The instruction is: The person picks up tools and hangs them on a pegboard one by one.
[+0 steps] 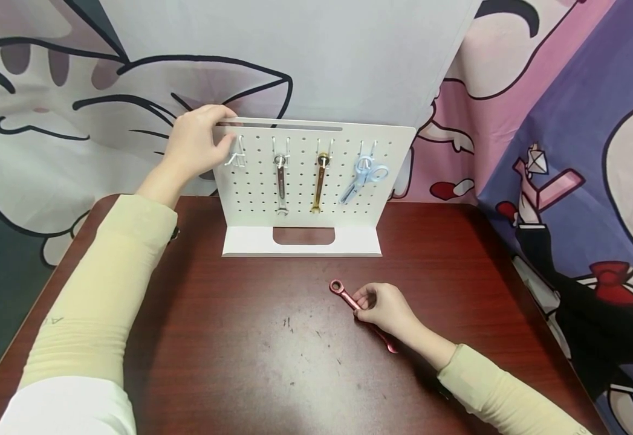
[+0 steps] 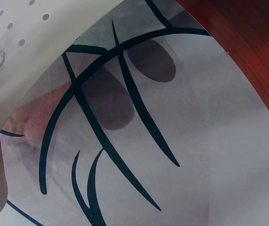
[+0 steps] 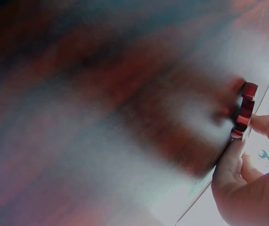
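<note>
A white pegboard stand (image 1: 349, 219) stands upright at the back of the table. My left hand (image 1: 193, 140) grips its top left corner, thumb on the front face and fingers over the upper edge. Below the thumb is a white wire hook (image 1: 238, 156). Farther right hang a silver wrench (image 1: 280, 181), a gold wrench (image 1: 319, 186) and light blue scissors (image 1: 365, 174). In front of the stand, my right hand (image 1: 388, 309) pinches a red wrench (image 1: 347, 297) by its middle, ring end pointing toward the board. The right wrist view shows the red wrench's end (image 3: 246, 110) beyond the fingertips.
The dark red wooden table (image 1: 229, 338) has small dark marks near its middle. Cartoon-print cloth (image 1: 561, 121) hangs along the back and right side. A plain white panel (image 1: 305, 54) rises behind the stand.
</note>
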Demonstrator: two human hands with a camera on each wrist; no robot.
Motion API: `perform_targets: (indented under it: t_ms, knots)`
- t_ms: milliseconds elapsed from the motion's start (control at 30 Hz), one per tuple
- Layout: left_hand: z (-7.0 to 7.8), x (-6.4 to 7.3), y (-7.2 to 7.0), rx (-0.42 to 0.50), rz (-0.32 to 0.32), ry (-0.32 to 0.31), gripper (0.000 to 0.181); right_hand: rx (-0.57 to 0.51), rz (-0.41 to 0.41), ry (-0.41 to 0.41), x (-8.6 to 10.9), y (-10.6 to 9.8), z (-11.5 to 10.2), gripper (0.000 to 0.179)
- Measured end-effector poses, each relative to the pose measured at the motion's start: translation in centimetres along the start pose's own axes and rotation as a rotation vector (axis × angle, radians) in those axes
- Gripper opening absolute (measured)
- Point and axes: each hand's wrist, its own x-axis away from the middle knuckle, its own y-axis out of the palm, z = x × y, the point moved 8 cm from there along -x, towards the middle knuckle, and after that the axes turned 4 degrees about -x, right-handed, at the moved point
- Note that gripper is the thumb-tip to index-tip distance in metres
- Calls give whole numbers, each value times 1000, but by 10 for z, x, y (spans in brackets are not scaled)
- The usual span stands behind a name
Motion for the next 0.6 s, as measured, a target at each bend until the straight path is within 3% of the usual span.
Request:
perform_targets:
  t_ms: [267,600]
  knots:
    - [0,0,1,-11,-1,2,28,-44,-5,17,0,0,2,17]
    - [-1,0,1,-12,2,-3,29,-69,17,-39,3,0,-5,15]
